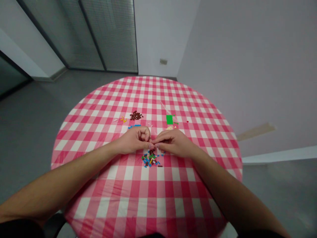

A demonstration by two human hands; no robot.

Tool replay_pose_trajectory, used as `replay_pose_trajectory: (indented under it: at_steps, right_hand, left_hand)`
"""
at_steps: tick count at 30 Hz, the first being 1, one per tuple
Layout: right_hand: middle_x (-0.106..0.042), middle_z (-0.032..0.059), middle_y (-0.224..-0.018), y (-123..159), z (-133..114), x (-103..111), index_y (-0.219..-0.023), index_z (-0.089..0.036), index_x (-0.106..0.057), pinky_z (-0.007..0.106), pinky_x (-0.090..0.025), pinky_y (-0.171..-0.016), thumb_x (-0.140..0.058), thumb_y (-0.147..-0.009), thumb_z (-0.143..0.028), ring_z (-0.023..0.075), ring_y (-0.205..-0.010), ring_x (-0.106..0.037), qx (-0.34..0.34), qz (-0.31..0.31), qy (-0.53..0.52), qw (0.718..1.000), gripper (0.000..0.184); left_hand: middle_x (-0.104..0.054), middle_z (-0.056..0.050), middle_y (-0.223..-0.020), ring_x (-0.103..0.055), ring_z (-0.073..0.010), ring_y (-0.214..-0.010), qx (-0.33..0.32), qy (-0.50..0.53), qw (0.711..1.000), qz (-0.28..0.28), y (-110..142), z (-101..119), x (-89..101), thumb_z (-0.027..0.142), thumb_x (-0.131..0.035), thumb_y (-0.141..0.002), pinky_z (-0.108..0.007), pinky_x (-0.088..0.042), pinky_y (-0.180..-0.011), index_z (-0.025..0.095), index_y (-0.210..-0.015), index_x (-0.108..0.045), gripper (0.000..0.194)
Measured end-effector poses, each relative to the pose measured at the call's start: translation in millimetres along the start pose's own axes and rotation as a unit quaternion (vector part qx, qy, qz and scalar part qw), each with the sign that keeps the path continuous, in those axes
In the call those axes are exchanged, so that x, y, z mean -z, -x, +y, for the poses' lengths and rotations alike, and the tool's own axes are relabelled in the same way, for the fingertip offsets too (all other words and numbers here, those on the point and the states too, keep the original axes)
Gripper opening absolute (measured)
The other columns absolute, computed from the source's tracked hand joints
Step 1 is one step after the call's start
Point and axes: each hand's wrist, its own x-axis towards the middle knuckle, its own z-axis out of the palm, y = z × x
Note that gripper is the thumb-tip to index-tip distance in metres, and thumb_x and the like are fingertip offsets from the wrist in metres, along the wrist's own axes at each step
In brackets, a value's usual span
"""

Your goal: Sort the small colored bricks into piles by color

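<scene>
My left hand point(135, 140) and my right hand point(173, 142) meet above the middle of a round table covered with a red-and-white checked cloth point(146, 198). Both have their fingers curled and pinched together, fingertips touching each other. Whatever sits between the fingertips is too small to make out. Just below the hands lies a mixed pile of tiny coloured bricks point(151, 159), mostly blue with some brown, green and white.
Behind the hands lie sorted little heaps: dark brown bricks point(136, 115), a few yellow-orange ones point(123, 119), blue ones point(133, 126), cream ones point(170, 127) and a flat green plate point(169, 119). Grey floor, glass partitions and white walls surround the table.
</scene>
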Motion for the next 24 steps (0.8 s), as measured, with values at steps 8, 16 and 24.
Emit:
replay_pose_trajectory:
  at_steps: [8, 16, 24]
  right_hand:
    - [-0.077, 0.0048, -0.079, 3.0, -0.5, 3.2, -0.096, -0.018, -0.081, 0.024, -0.05, -0.058, -0.068, -0.087, -0.025, 0.0135, -0.064, -0.066, -0.022, -0.02, 0.015, 0.999, 0.017]
    - [-0.076, 0.0041, -0.074, 1.1, -4.8, -1.2, -0.086, -0.017, -0.079, 0.023, -0.047, -0.056, -0.068, -0.086, -0.026, 0.0127, -0.061, -0.065, -0.032, -0.009, 0.037, 0.999, 0.014]
    - [-0.074, 0.0034, -0.074, 7.8, -3.7, 37.8, -0.073, -0.017, -0.072, 0.025, -0.041, -0.06, -0.062, -0.079, -0.012, 0.014, -0.066, -0.063, -0.205, 0.023, 0.278, 0.938, 0.013]
  left_hand:
    - [-0.066, 0.004, -0.064, -0.063, -0.0084, -0.059, 0.0, -0.015, 1.0, 0.011, -0.6, -0.4, -3.2, 0.019, -0.081, -0.07, -0.019, -0.047, -0.058, 0.017, -0.069, -0.043, 0.039]
    - [-0.072, 0.0, -0.07, -0.068, -0.0114, -0.064, 0.007, -0.012, 1.0, 0.021, -2.3, -3.3, -3.3, 0.019, -0.08, -0.069, -0.021, -0.049, -0.061, 0.018, -0.069, -0.042, 0.039]
    - [-0.066, 0.003, -0.065, -0.062, -0.0095, -0.06, -0.004, -0.082, 0.993, 0.091, -3.0, -0.6, 2.6, 0.027, -0.08, -0.072, -0.022, -0.046, -0.06, 0.018, -0.07, -0.046, 0.035]
